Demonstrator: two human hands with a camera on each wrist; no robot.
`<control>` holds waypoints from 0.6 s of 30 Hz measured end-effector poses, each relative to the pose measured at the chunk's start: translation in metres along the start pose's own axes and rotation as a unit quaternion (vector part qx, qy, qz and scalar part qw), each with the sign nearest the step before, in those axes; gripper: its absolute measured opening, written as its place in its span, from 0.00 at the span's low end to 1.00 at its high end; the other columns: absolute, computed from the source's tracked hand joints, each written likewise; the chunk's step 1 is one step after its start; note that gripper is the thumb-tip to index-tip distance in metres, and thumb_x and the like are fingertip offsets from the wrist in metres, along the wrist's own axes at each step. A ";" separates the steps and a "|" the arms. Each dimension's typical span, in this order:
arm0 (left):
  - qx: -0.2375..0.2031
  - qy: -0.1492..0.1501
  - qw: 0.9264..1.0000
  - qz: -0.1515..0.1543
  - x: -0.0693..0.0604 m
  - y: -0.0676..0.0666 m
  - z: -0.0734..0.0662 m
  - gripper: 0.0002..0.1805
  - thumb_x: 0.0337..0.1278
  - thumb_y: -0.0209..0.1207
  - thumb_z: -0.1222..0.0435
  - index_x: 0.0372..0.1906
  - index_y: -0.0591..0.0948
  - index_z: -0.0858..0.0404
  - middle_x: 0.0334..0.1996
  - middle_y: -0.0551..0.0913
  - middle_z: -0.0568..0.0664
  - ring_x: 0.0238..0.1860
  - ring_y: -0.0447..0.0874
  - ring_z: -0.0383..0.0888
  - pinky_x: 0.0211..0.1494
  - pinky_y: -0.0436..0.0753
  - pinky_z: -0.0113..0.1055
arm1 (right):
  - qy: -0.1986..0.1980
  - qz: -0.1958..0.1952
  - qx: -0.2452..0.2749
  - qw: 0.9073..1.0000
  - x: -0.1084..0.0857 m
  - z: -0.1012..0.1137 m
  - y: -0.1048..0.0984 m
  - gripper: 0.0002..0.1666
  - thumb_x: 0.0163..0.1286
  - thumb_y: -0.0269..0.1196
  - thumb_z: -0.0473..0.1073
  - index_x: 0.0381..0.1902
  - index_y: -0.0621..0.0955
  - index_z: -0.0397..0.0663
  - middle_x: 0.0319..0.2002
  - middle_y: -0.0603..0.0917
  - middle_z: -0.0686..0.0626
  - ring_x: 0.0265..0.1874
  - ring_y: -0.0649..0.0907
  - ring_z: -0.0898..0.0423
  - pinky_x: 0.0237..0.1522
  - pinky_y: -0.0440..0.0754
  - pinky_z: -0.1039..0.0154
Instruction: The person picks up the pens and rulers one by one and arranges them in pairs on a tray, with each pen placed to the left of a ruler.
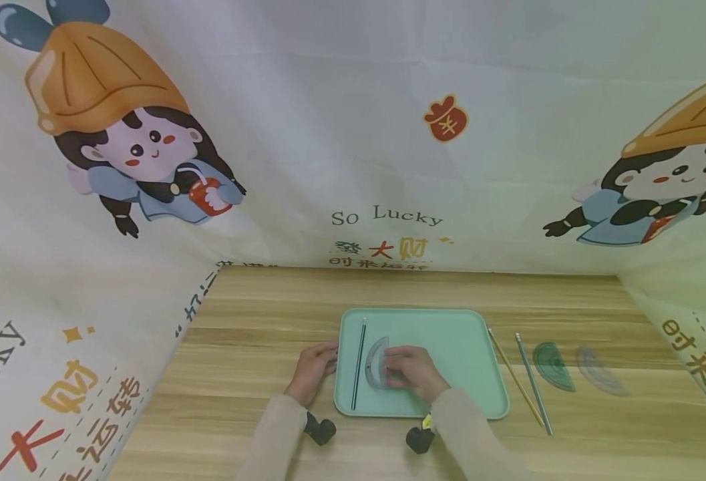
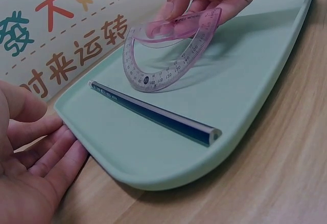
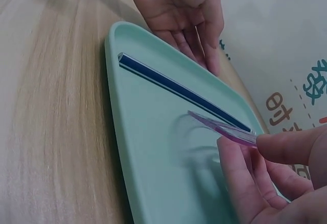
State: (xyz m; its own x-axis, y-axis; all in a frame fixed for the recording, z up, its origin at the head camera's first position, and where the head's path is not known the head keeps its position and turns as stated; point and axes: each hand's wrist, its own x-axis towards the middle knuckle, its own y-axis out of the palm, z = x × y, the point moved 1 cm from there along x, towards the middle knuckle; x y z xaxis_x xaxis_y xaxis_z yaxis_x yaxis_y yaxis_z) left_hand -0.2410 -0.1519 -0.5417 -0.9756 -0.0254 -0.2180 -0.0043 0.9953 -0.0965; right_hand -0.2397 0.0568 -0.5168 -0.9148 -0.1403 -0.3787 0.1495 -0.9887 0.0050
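Beige-sleeved right hand (image 1: 414,371) pinches a clear pink plastic half-round protractor (image 2: 153,80) by its straight edge, probably best: likely light, stiff, slippery, brittle; left hand (image 1: 312,369) rests relaxed

A light brown wood-grained table (image 1: 256,327) carries a pale green rectangular tray with rounded corners (image 1: 461,361). Right of it lie a slim yellowish pencil (image 1: 515,377), a slim grey-green pencil (image 1: 533,384), their near ends close together, then a translucent green half-round protractor (image 1: 548,364) and a clear colourless half-round protractor (image 1: 600,371).
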 end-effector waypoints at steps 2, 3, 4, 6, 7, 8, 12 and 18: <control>-0.006 -0.004 1.000 0.000 0.000 0.000 0.000 0.20 0.68 0.47 0.67 0.59 0.73 0.75 0.58 0.76 0.67 0.54 0.80 0.53 0.58 0.84 0.37 | 0.001 0.000 -0.015 1.000 0.001 0.000 0.000 0.20 0.64 0.58 0.29 0.54 0.75 0.27 0.40 0.82 0.38 0.36 0.83 0.54 0.40 0.90 0.57; -0.007 -0.004 1.000 0.000 0.000 0.000 0.000 0.20 0.68 0.47 0.67 0.59 0.73 0.75 0.58 0.76 0.67 0.54 0.80 0.53 0.58 0.84 0.37 | 0.002 -0.001 -0.020 1.000 0.001 0.000 0.000 0.20 0.64 0.58 0.30 0.54 0.75 0.27 0.41 0.82 0.38 0.36 0.84 0.54 0.40 0.90 0.57; -0.007 -0.004 1.000 0.000 0.000 0.000 0.000 0.20 0.68 0.47 0.67 0.59 0.73 0.75 0.58 0.75 0.67 0.54 0.80 0.53 0.58 0.84 0.37 | 0.001 -0.001 -0.024 1.000 0.002 0.001 0.000 0.20 0.64 0.58 0.30 0.54 0.75 0.27 0.42 0.82 0.37 0.37 0.84 0.53 0.40 0.90 0.57; -0.008 -0.005 1.000 -0.001 0.000 0.001 0.000 0.20 0.67 0.47 0.67 0.59 0.73 0.74 0.58 0.75 0.67 0.54 0.80 0.53 0.58 0.84 0.37 | 0.002 -0.005 -0.033 0.999 0.002 0.001 0.000 0.20 0.64 0.58 0.30 0.53 0.75 0.27 0.43 0.82 0.37 0.37 0.84 0.53 0.40 0.90 0.58; -0.008 -0.006 1.000 -0.001 -0.001 0.001 0.000 0.20 0.67 0.47 0.67 0.59 0.73 0.74 0.58 0.75 0.67 0.54 0.80 0.53 0.59 0.84 0.37 | 0.003 -0.007 -0.038 0.999 0.002 0.001 0.000 0.19 0.64 0.58 0.30 0.53 0.75 0.27 0.43 0.82 0.37 0.36 0.84 0.54 0.40 0.90 0.58; -0.006 -0.006 1.000 -0.002 -0.001 0.001 0.000 0.20 0.67 0.47 0.67 0.59 0.73 0.74 0.58 0.75 0.67 0.54 0.80 0.53 0.58 0.84 0.37 | 0.001 -0.009 -0.040 0.999 0.001 0.001 0.000 0.19 0.63 0.58 0.29 0.52 0.75 0.27 0.43 0.82 0.36 0.36 0.84 0.54 0.40 0.90 0.59; -0.002 -0.008 1.000 -0.002 -0.002 0.001 -0.001 0.20 0.68 0.46 0.67 0.59 0.73 0.74 0.59 0.75 0.67 0.55 0.80 0.54 0.59 0.83 0.37 | -0.009 -0.025 -0.050 0.998 0.001 0.001 0.001 0.18 0.62 0.58 0.28 0.50 0.76 0.25 0.40 0.82 0.36 0.34 0.84 0.55 0.38 0.90 0.60; -0.003 -0.008 1.000 -0.002 0.000 0.001 0.000 0.20 0.68 0.46 0.67 0.60 0.73 0.74 0.59 0.74 0.67 0.56 0.79 0.55 0.60 0.83 0.37 | -0.002 -0.062 -0.088 0.994 0.004 0.000 0.003 0.17 0.60 0.60 0.28 0.48 0.77 0.27 0.39 0.82 0.37 0.33 0.84 0.55 0.33 0.90 0.66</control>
State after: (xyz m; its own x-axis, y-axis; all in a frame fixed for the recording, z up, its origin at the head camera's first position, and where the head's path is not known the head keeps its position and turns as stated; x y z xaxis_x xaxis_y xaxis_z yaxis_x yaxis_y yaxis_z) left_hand -0.2406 -0.1512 -0.5420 -0.9717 -0.0299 -0.2342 -0.0084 0.9957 -0.0922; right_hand -0.2425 0.0537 -0.5187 -0.9321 -0.0182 -0.3618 0.0984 -0.9739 -0.2046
